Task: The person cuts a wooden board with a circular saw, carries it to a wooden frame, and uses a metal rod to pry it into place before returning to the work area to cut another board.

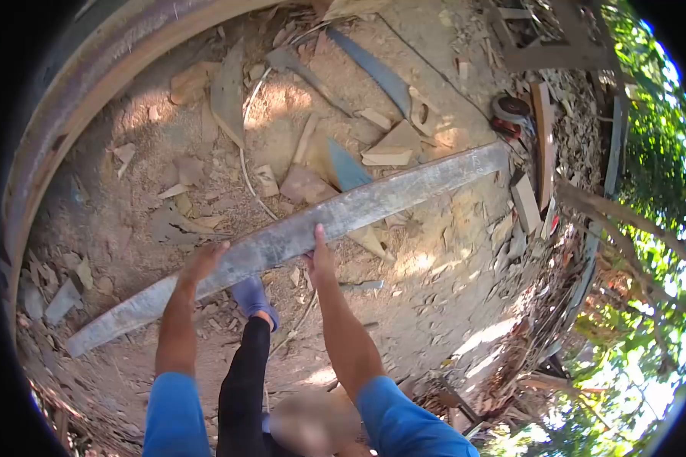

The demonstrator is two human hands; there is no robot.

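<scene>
A long, weathered grey plank (404, 190) slants across the view above the ground. My left hand (203, 263) grips its near edge left of the middle, with the fingers partly hidden. My right hand (321, 257) is closed on the same edge near the middle, thumb lying on the top face. Beyond the plank lies a handsaw (370, 70) with a wooden handle. A second saw with a bluish blade (346, 164) passes beneath the plank, which covers its middle.
A red and grey power tool (511, 114) stands near the plank's right end, beside upright wood pieces (543, 145). A pale cord (244, 152) crosses the sawdust-covered ground among offcuts. A large beam (68, 114) curves along the upper left. My shoe (253, 297) is below the plank.
</scene>
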